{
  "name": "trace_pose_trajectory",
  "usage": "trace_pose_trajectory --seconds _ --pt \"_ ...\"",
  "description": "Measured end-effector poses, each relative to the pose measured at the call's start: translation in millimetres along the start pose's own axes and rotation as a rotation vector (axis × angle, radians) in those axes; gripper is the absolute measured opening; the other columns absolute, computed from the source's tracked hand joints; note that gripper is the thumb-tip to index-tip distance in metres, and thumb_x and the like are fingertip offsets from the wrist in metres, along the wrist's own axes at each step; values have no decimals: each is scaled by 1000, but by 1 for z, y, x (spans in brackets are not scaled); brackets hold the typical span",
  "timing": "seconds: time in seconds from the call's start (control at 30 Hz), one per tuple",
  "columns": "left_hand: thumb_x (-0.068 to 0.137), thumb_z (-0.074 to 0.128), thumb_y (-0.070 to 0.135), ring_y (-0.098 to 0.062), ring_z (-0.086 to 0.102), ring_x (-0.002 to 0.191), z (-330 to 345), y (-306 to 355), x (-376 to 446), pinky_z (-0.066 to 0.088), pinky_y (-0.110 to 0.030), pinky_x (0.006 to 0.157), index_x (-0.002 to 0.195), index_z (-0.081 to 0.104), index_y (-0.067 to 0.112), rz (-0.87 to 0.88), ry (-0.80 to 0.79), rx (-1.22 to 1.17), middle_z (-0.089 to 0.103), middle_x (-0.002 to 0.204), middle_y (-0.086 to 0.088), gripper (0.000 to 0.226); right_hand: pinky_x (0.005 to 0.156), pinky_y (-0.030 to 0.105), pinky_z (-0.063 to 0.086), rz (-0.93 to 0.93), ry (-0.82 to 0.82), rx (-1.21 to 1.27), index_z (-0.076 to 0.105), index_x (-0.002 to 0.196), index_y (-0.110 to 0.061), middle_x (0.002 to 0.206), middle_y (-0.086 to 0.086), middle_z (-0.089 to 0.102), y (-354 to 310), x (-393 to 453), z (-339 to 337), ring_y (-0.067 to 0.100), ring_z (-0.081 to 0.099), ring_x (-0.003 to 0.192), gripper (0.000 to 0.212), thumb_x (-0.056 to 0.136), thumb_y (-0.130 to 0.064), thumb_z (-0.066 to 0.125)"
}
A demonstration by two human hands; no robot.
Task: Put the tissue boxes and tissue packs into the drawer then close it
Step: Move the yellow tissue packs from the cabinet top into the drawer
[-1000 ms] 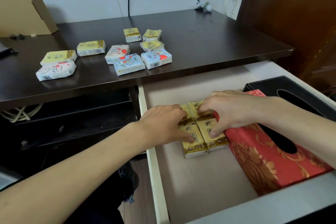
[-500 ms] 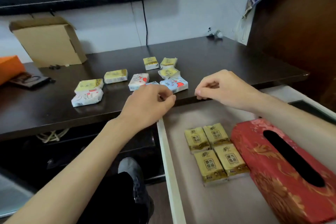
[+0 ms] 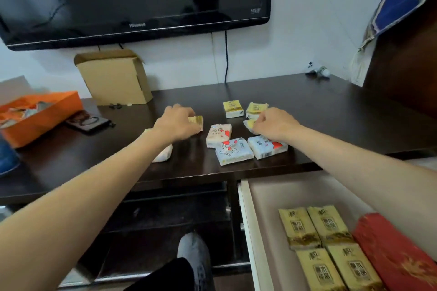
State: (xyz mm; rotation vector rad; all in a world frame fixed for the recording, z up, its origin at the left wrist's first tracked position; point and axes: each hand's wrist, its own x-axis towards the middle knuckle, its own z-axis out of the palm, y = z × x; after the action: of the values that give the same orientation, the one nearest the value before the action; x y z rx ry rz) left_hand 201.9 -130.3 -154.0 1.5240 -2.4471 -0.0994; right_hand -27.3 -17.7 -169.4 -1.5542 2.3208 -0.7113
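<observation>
Several small tissue packs lie on the dark table (image 3: pixel 331 111). My left hand (image 3: pixel 177 124) closes around a yellow pack (image 3: pixel 198 121). My right hand (image 3: pixel 274 124) grips another yellow pack (image 3: pixel 249 124). Two yellow packs (image 3: pixel 233 108) sit behind, and white and blue cartoon packs (image 3: pixel 234 151) lie in front. A white pack (image 3: pixel 164 155) shows under my left forearm. The open drawer (image 3: pixel 246 220) at lower right holds several gold packs (image 3: pixel 314 227) and a red tissue box (image 3: pixel 397 253).
A cardboard box (image 3: pixel 113 78) stands at the back of the table, an orange box (image 3: pixel 40 111) and a dark wallet-like item (image 3: pixel 88 121) at the left. A TV (image 3: pixel 134 0) hangs above. My foot (image 3: pixel 194 250) is on the floor beside the drawer.
Both hands left the gold packs in the drawer and moved up to the table, where each has closed on a yellow pack. The view tilted upward.
</observation>
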Motion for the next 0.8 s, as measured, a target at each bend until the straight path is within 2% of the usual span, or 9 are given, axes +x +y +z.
trace_pose_trajectory --seconds 0.07,0.1,0.2,0.3,0.37,0.47,0.57,0.73,0.8 --pt "81 69 37 -31 55 116 0 -11 16 48 -41 93 131 59 23 -1 -169 77 59 131 -10 52 82 36 49 25 16 -79 72 102 -14 106 3 70 -2 8 8 29 64 105 23 87 -32 71" --pt "80 72 35 -30 57 114 1 -15 22 49 -40 91 130 59 24 14 -200 93 60 131 -8 53 82 35 46 30 41 -100 72 108 -16 113 1 70 -3 11 10 29 64 109 28 86 -33 73" --pt "79 73 30 -28 58 111 3 -20 33 46 -35 85 118 64 23 81 -140 121 62 125 -6 41 87 38 51 42 78 -89 75 110 -18 118 0 70 -3 18 11 28 64 112 31 83 -33 78" --pt "79 70 31 -28 59 105 3 -19 35 43 -32 78 106 61 25 92 -115 135 64 118 -6 28 85 37 52 21 107 -14 76 91 -23 116 0 73 2 21 11 24 64 106 12 84 -31 81" --pt "79 70 36 -28 59 102 4 -17 35 47 -35 78 108 59 22 66 -106 148 64 113 -7 35 82 33 46 -8 138 62 72 84 -29 123 -1 71 4 19 8 22 61 106 9 84 -31 81" --pt "75 70 45 -26 53 94 -5 -8 28 47 -38 76 114 55 19 9 -6 152 62 108 -8 49 91 34 45 -20 204 178 76 102 -27 138 1 64 9 10 -2 25 59 123 21 82 -30 82" --pt "75 70 51 -23 53 92 -14 12 16 43 -37 70 114 49 19 58 110 48 61 108 -6 54 101 41 48 -43 251 245 74 105 -26 135 4 61 20 -4 -13 26 57 126 25 82 -27 82" --pt "76 62 65 -20 59 87 -5 80 -25 45 -35 66 116 45 22 237 94 -145 60 102 4 61 99 44 48 -29 290 228 71 108 -28 130 3 59 55 -39 -38 24 59 120 28 82 -31 81" --pt "76 64 62 -22 60 90 6 110 -38 45 -35 67 123 48 20 331 71 -172 63 104 2 66 100 45 49 2 297 186 70 112 -27 130 2 58 77 -53 -51 24 60 120 32 82 -35 80"
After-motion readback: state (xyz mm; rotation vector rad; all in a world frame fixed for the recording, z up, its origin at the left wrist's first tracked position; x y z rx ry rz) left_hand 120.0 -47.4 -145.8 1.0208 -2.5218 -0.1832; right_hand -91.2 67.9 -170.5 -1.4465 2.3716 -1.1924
